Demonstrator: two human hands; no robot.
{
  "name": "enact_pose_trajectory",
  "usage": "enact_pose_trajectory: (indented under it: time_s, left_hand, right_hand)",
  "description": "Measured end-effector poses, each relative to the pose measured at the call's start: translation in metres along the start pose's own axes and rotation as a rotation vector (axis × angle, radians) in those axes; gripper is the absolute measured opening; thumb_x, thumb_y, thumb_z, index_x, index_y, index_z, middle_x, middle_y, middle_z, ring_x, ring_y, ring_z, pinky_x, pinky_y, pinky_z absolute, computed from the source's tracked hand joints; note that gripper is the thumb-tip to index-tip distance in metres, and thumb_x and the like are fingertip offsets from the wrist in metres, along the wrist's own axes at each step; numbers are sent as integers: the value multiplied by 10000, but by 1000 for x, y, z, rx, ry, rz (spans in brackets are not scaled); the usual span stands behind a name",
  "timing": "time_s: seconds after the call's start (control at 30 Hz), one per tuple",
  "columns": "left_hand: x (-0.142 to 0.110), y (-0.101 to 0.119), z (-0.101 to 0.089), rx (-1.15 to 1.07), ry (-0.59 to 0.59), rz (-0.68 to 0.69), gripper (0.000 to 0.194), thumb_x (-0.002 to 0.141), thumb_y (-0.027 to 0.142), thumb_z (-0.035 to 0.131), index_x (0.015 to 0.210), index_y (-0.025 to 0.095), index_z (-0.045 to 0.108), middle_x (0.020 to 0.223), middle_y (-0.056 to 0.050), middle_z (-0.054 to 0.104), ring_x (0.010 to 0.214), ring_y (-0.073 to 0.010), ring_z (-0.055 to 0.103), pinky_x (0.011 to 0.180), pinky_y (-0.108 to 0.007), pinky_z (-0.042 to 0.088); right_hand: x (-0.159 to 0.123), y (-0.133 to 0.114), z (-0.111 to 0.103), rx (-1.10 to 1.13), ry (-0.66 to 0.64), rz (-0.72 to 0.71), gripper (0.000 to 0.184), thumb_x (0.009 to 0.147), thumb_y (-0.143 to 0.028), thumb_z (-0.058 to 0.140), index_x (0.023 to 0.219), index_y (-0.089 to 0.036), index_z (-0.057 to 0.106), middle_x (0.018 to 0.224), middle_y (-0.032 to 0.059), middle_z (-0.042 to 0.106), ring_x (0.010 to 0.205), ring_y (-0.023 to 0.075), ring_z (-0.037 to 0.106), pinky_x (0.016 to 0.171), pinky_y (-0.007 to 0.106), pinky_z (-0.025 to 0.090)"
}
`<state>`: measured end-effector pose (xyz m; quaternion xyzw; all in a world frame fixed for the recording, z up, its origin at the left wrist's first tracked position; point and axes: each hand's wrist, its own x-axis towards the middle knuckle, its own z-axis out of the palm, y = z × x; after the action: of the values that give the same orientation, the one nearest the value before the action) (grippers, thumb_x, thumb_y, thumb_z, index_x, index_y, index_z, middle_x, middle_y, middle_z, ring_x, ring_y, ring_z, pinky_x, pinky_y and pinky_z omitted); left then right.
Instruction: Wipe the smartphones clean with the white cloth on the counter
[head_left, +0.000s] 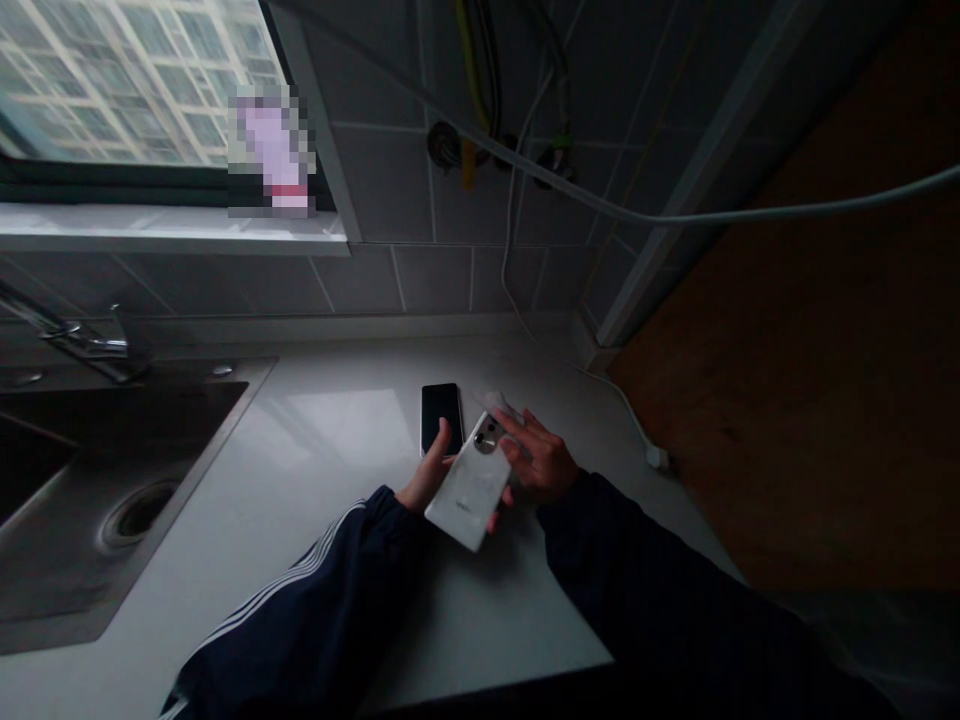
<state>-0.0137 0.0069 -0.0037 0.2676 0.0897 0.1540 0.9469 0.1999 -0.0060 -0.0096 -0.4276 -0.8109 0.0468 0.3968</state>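
Observation:
A white smartphone (466,490) lies tilted, back side up, in my left hand (427,482). The left thumb sticks out along its left side, and fingertips show at its right edge. Close to the phone's round camera module (486,437), my right hand (541,460) has its fingers closed on a crumpled, whitish piece that looks like a tissue (501,402). That piece is at the phone's upper end and is partly hidden by the fingers. Just behind the left thumb, a second phone (439,405) with a dark screen rests face up on the white counter (322,450).
To the left is a steel sink (90,610) with a chrome faucet (90,345). A white cable (645,218) hangs across the view, and a plug (657,458) lies at the counter's right edge beside a brown wooden panel (810,400). A blurred pinkish object (274,150) stands on the windowsill.

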Motion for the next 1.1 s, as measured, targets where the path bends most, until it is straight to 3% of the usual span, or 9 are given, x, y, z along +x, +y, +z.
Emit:
enact_pose_trajectory:
  time_s: [0.17, 0.37, 0.5, 0.67, 0.8, 1.0, 1.1]
  left_hand:
    - [-3, 4, -2, -80, -1, 16, 1086, 844, 894, 179, 1365, 31, 581, 1115, -259, 731, 838, -353, 761, 778, -438, 575]
    - [-3, 5, -7, -102, 37, 108, 1049, 856, 879, 226, 1369, 34, 579, 1077, -249, 747, 859, -372, 765, 799, -456, 577]
    - [1, 3, -9, -166, 218, 148, 992, 908, 822, 193, 1391, 42, 568, 1028, -234, 758, 812, -347, 763, 791, -465, 577]
    - [5, 1, -11, -219, 479, 231, 925, 951, 762, 219, 1361, 28, 606, 1002, -226, 764, 847, -334, 761, 817, -423, 576]
    - [2, 3, -10, -222, 451, 200, 940, 931, 784, 257, 1362, 25, 604, 970, -217, 769, 837, -321, 760, 830, -408, 573]
    - [2, 6, -4, -223, 482, 210, 1024, 935, 788, 118, 1352, -25, 582, 898, -202, 765, 721, -264, 740, 791, -367, 563]
    - [3, 5, -4, -171, 489, 222, 1036, 944, 781, 107, 1338, -53, 579, 937, -209, 763, 815, -287, 747, 860, -379, 549]
  right_hand:
    - [1, 0, -6, -7, 58, 40, 412, 1035, -328, 477, 1408, -247, 632, 1357, 77, 696, 1287, 263, 651, 1129, 462, 520]
    - [2, -1, -7, 42, 2, -51, 408, 1054, -349, 445, 1396, -231, 633, 1361, 104, 690, 1341, 261, 606, 1154, 538, 468]
    - [-3, -8, -2, 97, -109, -168, 500, 1074, -460, 363, 1418, -188, 604, 1372, 145, 675, 1377, 282, 571, 1199, 632, 341]
    - [-7, -27, -4, 162, -238, -265, 573, 1067, -516, 358, 1394, -123, 615, 1404, 197, 643, 1427, 288, 514, 1224, 616, 279]
    - [-7, -41, -10, 232, -293, -329, 570, 1070, -522, 355, 1357, -117, 636, 1359, 196, 678, 1419, 260, 525, 1243, 575, 246]
    - [-8, -47, -11, 308, -301, -365, 565, 1056, -528, 381, 1318, -108, 655, 1308, 190, 711, 1399, 249, 548, 1263, 537, 210]
    - [-10, -50, -10, 325, -301, -384, 565, 1050, -535, 380, 1284, -114, 676, 1250, 187, 741, 1382, 243, 566, 1260, 525, 226]
